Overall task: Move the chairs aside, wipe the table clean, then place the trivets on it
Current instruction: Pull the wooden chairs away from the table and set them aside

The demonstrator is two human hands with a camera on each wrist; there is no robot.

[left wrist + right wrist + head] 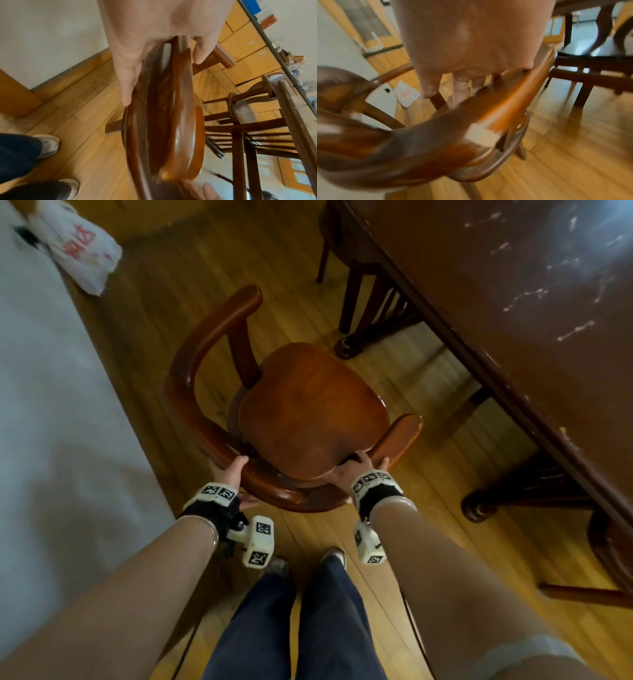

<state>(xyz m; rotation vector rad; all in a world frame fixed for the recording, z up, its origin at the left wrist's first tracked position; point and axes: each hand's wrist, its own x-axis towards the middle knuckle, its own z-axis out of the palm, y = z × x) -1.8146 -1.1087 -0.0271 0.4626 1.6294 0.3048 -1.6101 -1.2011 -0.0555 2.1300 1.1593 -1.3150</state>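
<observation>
A brown wooden chair (pixel 308 412) with a curved back rail stands on the floor between the wall and the table (pixel 513 313), its seat facing the table. My left hand (pixel 227 472) grips the curved rail (pixel 164 108) on its left side, thumb over the top. My right hand (pixel 359 465) holds the rail (pixel 488 112) near the right arm end, fingers wrapped around it. The dark table top carries white smears (pixel 534 292). No trivets show in any view.
Another chair (pixel 359 268) is tucked under the table at the far side, and part of a third (pixel 609 542) shows at the right. A white plastic bag (pixel 78 248) lies on the floor by the white wall (pixel 51 405). My feet (pixel 308 563) stand behind the chair.
</observation>
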